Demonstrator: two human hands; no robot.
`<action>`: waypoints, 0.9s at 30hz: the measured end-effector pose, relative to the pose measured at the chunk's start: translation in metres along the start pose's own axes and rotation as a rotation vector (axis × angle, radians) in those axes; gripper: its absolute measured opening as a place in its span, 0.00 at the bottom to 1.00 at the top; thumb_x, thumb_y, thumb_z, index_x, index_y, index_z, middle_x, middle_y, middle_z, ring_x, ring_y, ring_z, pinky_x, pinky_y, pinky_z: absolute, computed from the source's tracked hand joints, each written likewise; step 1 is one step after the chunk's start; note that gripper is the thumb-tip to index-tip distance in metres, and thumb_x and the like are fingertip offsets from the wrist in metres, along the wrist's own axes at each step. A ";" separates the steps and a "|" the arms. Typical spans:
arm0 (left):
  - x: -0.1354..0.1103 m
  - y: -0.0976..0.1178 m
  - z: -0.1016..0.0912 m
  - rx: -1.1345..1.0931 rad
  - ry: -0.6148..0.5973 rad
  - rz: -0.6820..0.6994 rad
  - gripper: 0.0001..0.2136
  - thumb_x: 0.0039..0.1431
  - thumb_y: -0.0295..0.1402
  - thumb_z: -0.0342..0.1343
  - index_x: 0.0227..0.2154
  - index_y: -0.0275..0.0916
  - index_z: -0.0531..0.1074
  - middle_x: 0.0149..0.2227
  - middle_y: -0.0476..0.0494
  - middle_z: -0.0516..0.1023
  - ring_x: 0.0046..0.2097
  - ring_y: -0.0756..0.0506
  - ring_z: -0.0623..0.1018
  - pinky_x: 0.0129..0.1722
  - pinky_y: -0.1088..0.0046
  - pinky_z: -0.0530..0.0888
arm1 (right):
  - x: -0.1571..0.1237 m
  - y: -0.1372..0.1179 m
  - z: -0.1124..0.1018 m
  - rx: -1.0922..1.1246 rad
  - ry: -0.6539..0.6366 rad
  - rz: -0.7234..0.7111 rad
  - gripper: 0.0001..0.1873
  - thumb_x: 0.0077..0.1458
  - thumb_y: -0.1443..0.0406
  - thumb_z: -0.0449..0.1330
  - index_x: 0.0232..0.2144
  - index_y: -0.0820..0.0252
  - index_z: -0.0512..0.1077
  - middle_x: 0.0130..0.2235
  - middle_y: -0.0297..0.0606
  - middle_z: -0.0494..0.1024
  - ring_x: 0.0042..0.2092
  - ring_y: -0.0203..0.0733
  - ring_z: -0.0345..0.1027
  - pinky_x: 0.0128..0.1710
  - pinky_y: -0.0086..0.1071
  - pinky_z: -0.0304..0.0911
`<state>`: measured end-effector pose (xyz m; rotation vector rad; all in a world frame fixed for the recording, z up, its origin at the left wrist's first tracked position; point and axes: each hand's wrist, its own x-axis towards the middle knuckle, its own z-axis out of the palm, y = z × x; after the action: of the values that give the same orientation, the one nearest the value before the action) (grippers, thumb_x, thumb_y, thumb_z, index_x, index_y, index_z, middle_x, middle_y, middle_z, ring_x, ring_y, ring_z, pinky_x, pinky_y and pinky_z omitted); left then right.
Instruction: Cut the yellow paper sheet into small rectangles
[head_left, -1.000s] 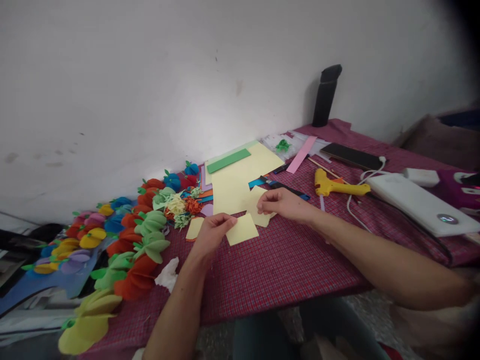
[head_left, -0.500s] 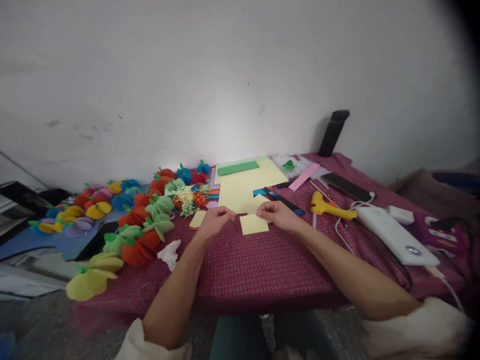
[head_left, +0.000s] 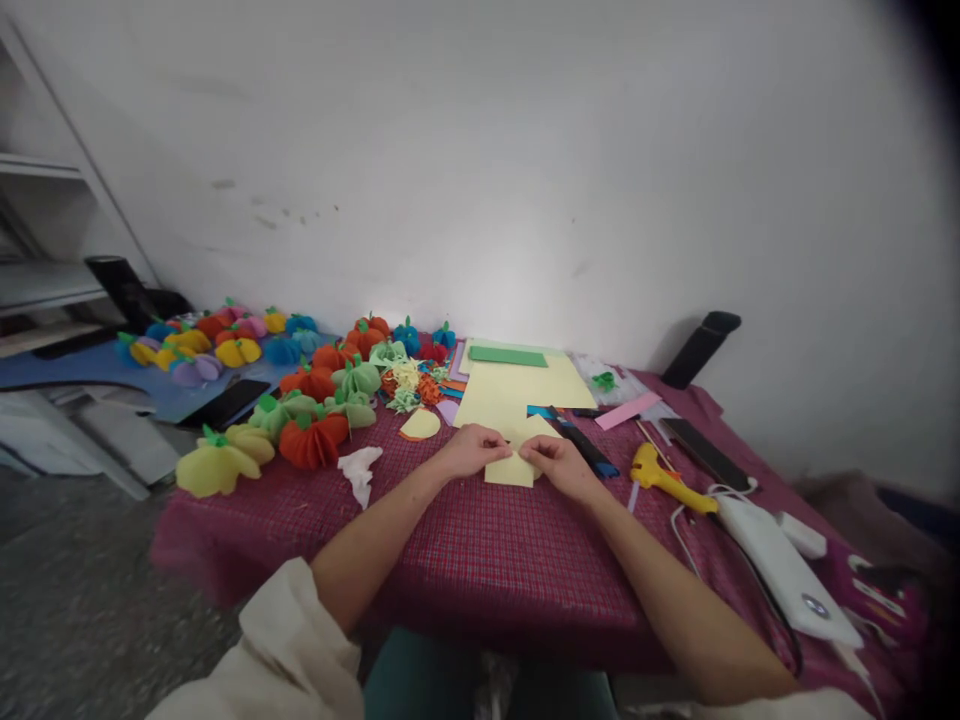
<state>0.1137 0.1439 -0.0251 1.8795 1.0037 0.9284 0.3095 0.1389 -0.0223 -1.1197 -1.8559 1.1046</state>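
Nearest my view, the cloth-covered tabletop (head_left: 487, 560) shows a fine red check. Just beyond lies a pale yellow paper rectangle (head_left: 510, 475), flat and smooth, apparently longest from nine to three o'clock. It sits at my left hand's (head_left: 476, 452) three and my right hand's (head_left: 562, 467) nine; neither is clearly nearer. Both sets of fingertips look pinched at its far edge, nearly meeting, though they hide the grip itself. At nine o'clock lies crumpled white tissue (head_left: 360, 472); at three, a hard yellow glue gun (head_left: 667, 478). At ten, beyond a pleated orange pumpkin (head_left: 313, 442), I see frilly shredded paper (head_left: 409, 380). At twelve, a large yellow sheet (head_left: 517, 388) bears a straight green strip (head_left: 508, 356).
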 end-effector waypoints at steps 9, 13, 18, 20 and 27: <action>0.000 -0.003 -0.010 0.025 -0.046 -0.013 0.11 0.48 0.37 0.52 0.26 0.34 0.74 0.25 0.49 0.75 0.26 0.52 0.69 0.26 0.79 0.63 | -0.001 -0.007 -0.003 0.018 0.008 0.008 0.14 0.47 0.56 0.55 0.30 0.62 0.69 0.28 0.35 0.71 0.28 0.33 0.61 0.28 0.27 0.57; 0.000 0.000 -0.002 0.015 -0.083 -0.002 0.12 0.49 0.37 0.51 0.26 0.34 0.74 0.24 0.50 0.74 0.26 0.53 0.68 0.25 0.80 0.62 | 0.000 -0.009 0.013 -0.067 -0.027 -0.046 0.13 0.49 0.58 0.53 0.29 0.63 0.69 0.26 0.34 0.70 0.27 0.33 0.59 0.26 0.27 0.55; 0.001 0.000 0.002 0.007 -0.108 0.003 0.11 0.49 0.37 0.51 0.27 0.34 0.73 0.25 0.49 0.74 0.26 0.52 0.69 0.26 0.80 0.63 | 0.000 -0.005 0.014 -0.137 -0.022 -0.060 0.12 0.50 0.59 0.52 0.28 0.62 0.69 0.26 0.34 0.70 0.28 0.34 0.59 0.28 0.28 0.55; 0.001 0.000 0.001 0.009 -0.111 0.002 0.11 0.49 0.37 0.52 0.26 0.34 0.73 0.25 0.49 0.74 0.27 0.52 0.69 0.26 0.79 0.63 | -0.001 -0.004 0.013 -0.160 -0.027 -0.054 0.12 0.50 0.59 0.52 0.28 0.62 0.70 0.26 0.34 0.70 0.28 0.34 0.59 0.27 0.28 0.55; 0.000 -0.001 -0.007 -0.003 -0.094 -0.013 0.10 0.48 0.36 0.52 0.26 0.34 0.73 0.27 0.47 0.75 0.28 0.51 0.71 0.28 0.78 0.65 | 0.000 -0.003 -0.014 -0.164 -0.008 0.005 0.13 0.47 0.59 0.53 0.26 0.64 0.69 0.24 0.34 0.69 0.25 0.33 0.59 0.26 0.27 0.55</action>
<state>0.1072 0.1460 -0.0231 1.8940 0.9571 0.8252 0.3207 0.1426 -0.0144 -1.2138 -1.9796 0.9755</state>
